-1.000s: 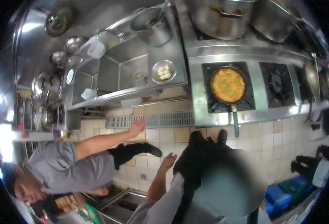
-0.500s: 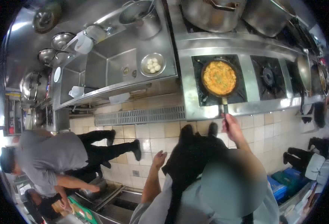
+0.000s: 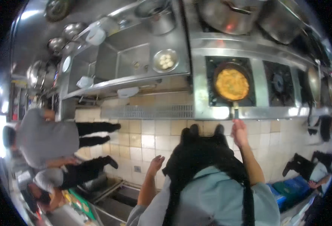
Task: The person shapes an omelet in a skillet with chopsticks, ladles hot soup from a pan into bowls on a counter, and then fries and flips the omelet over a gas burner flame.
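My right hand (image 3: 239,132) is closed around the handle of a dark frying pan (image 3: 245,68), which sits on the left front burner. In the pan lies a round yellow-orange omelette (image 3: 232,83) with browned spots; dark pan shows along its far edge. My left hand (image 3: 157,162) hangs out to my left above the tiled floor, touching nothing. Its fingers are loosely bent and slightly apart, with nothing visible in them.
A second burner (image 3: 278,83) is right of the pan. Large pots (image 3: 226,19) stand behind. Leftward are a steel sink (image 3: 128,62) and a bowl of white balls (image 3: 166,61). Two co-workers (image 3: 51,137) stand at left; others are at right near blue crates (image 3: 296,190).
My view has shifted, so the stove appears further right. The omelette sits nearer the handle side of the pan. At left, one co-worker has turned and another is more in view.
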A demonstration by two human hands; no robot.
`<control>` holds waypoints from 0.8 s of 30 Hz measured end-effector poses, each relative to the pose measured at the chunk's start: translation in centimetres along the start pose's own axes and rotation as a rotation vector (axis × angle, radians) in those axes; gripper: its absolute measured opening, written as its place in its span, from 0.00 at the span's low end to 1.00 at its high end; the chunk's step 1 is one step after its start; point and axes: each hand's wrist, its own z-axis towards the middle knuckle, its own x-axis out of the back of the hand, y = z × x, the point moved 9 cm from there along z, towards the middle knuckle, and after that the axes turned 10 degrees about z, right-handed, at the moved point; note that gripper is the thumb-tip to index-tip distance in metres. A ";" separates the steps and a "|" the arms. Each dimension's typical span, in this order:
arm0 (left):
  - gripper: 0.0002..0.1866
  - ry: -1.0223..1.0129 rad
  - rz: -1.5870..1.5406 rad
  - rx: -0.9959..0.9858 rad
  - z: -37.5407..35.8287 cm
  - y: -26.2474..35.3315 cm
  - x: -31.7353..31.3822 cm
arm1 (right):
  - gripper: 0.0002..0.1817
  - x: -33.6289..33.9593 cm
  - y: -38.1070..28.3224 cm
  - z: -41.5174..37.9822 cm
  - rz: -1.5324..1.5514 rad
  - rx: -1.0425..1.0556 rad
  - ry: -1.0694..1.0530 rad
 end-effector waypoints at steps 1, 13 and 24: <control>0.34 0.006 0.150 0.010 1.2 -1.6 0.3 | 0.15 -1.0 -0.5 0.5 0.054 0.006 -0.061; 0.34 -0.021 0.144 -0.018 1.2 2.9 -0.3 | 0.14 -3.1 -1.1 -0.1 0.060 -0.199 -0.051; 0.35 -0.031 0.070 -0.021 2.1 1.5 0.2 | 0.14 -4.0 -3.1 -3.3 0.189 -0.224 -0.076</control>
